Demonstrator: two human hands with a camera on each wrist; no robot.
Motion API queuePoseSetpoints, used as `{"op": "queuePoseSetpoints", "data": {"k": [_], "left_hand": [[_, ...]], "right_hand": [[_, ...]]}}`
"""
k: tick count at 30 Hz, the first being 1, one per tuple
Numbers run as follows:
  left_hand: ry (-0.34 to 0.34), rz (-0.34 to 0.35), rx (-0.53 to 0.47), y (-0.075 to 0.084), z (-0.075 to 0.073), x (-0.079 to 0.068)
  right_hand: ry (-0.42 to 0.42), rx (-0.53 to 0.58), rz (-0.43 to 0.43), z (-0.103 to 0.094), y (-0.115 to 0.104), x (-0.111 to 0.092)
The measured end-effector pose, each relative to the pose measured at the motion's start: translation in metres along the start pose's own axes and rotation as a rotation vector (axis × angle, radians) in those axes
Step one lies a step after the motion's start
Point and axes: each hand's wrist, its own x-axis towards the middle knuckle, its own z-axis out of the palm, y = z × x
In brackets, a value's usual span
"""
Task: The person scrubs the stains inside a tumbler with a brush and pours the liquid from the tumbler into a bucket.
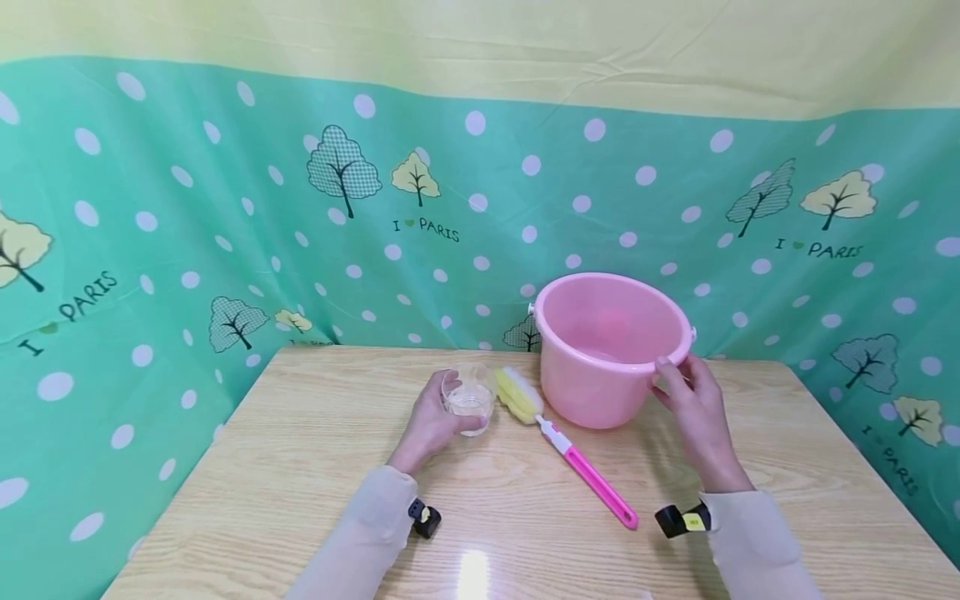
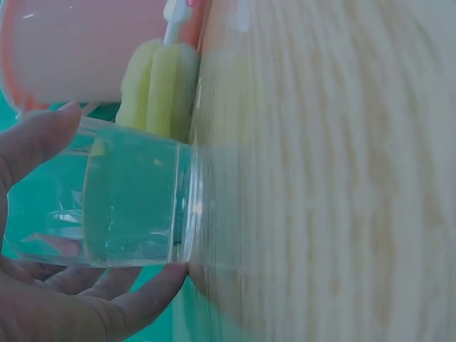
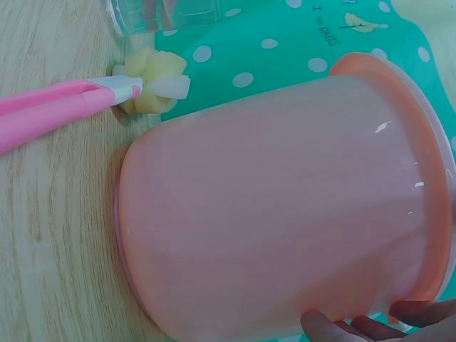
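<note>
My left hand [image 1: 435, 422] grips a clear glass [image 1: 471, 402] from its left side, thumb and fingers around the wall. In the left wrist view the glass [image 2: 135, 192] stands upright on the table and holds clear liquid partway up. My right hand [image 1: 693, 412] holds the rim of a pink bucket [image 1: 596, 387] at its right front, the thumb over the edge. Between glass and bucket lies a sponge brush with a yellow and white head [image 1: 519, 395] and a pink handle [image 1: 596, 483] pointing toward the front right.
The wood-grain table [image 1: 300, 467] runs back to a green dotted curtain [image 1: 465, 242] printed with trees. Black camera straps [image 1: 425, 517] sit on both wrists over pale sleeves. The brush head lies close beside the glass and the bucket's base.
</note>
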Motion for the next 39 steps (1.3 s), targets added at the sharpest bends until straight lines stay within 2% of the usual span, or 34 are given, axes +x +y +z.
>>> {"op": "queuePoseSetpoints", "data": {"k": [17,29,39], "left_hand": [[0.009,0.018,0.031,0.002,-0.001,-0.002],[-0.011,0.017,-0.074,0.013,-0.012,-0.002],[-0.014,0.018,-0.095,0.021,-0.014,-0.005]], "right_hand": [[-0.005,0.004,0.003,0.0,0.001,-0.001],[-0.001,0.0,0.001,0.001,-0.001,-0.001],[0.002,-0.019,-0.001,0.002,0.0,-0.002]]}}
